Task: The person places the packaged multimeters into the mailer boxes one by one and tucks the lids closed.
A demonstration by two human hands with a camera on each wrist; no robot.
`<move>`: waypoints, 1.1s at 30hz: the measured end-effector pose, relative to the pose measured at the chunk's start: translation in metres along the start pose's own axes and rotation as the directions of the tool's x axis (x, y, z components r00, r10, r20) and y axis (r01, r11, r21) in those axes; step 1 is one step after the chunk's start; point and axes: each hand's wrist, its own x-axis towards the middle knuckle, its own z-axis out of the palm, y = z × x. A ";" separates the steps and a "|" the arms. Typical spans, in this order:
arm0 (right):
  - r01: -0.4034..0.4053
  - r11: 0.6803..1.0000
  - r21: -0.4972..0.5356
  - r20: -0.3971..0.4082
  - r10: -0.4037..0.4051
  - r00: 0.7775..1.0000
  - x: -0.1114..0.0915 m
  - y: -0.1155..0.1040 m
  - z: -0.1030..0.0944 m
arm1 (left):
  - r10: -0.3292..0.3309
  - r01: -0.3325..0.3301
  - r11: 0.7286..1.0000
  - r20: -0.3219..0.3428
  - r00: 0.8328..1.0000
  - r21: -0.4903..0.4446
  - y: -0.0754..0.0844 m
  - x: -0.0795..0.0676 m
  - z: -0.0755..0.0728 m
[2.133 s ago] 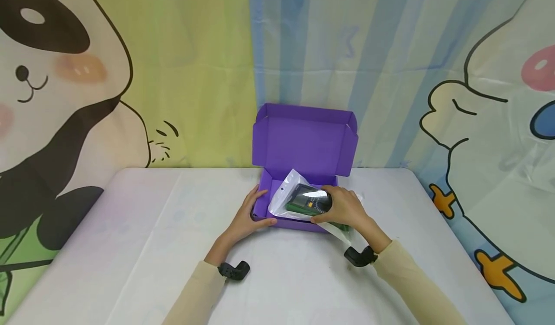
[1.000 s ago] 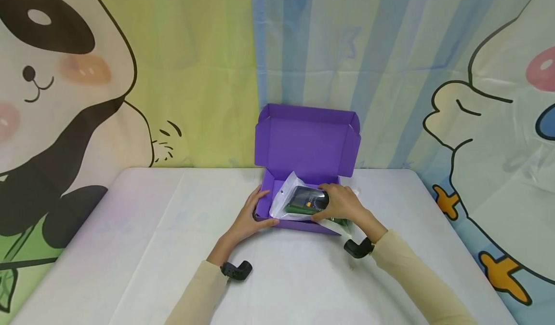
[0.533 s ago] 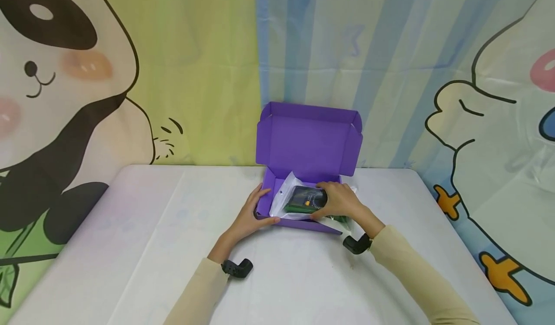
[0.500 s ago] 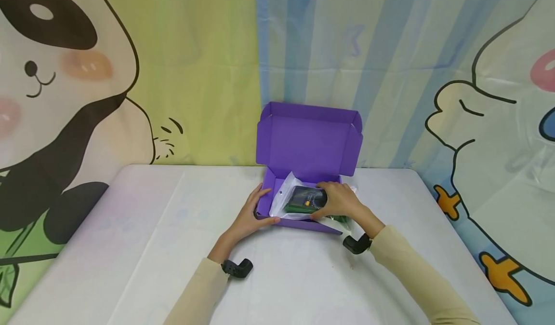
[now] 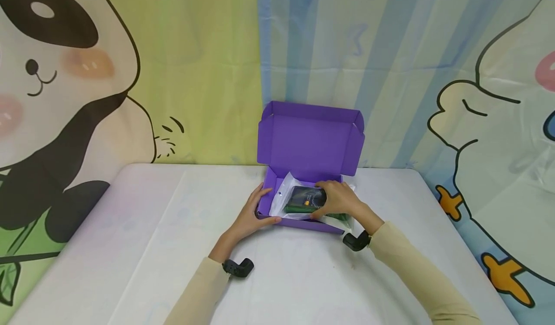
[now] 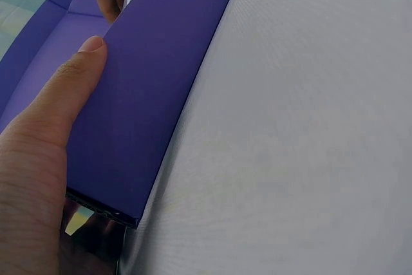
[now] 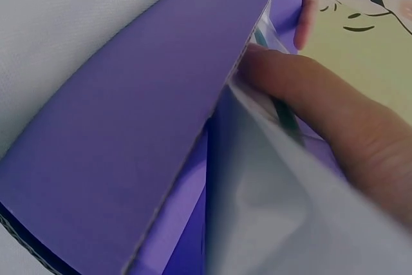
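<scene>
A purple cardboard box (image 5: 310, 139) stands on the table with its lid raised. My left hand (image 5: 248, 219) holds the box's front left corner, its thumb along the front wall and its fingers at the left side. In the left wrist view the thumb rests on the front wall; the other fingers are mostly hidden. My right hand (image 5: 340, 200) grips a clear and white plastic bag (image 5: 281, 200) with a black and green item inside. The bag lies tilted in the box, its right end over the rim. The right wrist view shows my thumb pressing on the bag (image 7: 264, 191).
A white cloth (image 5: 143, 248) covers the table. Behind it hangs a curtain (image 5: 208, 74) with cartoon animals and stripes. Black wrist cameras (image 5: 238, 268) are strapped on both wrists.
The bag and my right hand have come down slightly into the box, and the bag lies flatter. My left hand stays at the box's corner. The view has shifted a little.
</scene>
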 end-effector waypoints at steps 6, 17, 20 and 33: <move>0.017 1.000 0.001 0.003 -0.017 1.000 0.002 0.000 0.000 | 0.001 -0.001 1.000 0.002 1.000 0.006 0.000 0.000 -0.001; 0.061 0.998 -0.015 -0.012 -0.062 0.998 0.006 0.001 0.003 | 0.001 -0.001 1.000 -0.001 1.000 0.025 -0.004 0.000 0.001; 0.070 0.997 -0.028 -0.014 -0.070 0.997 0.008 0.002 0.004 | 0.003 -0.003 1.000 -0.004 1.000 0.029 -0.003 0.000 0.001; 0.124 0.991 -0.041 -0.012 -0.124 0.992 0.017 0.003 0.003 | -0.007 0.007 1.000 -0.003 1.000 0.013 0.000 0.000 0.001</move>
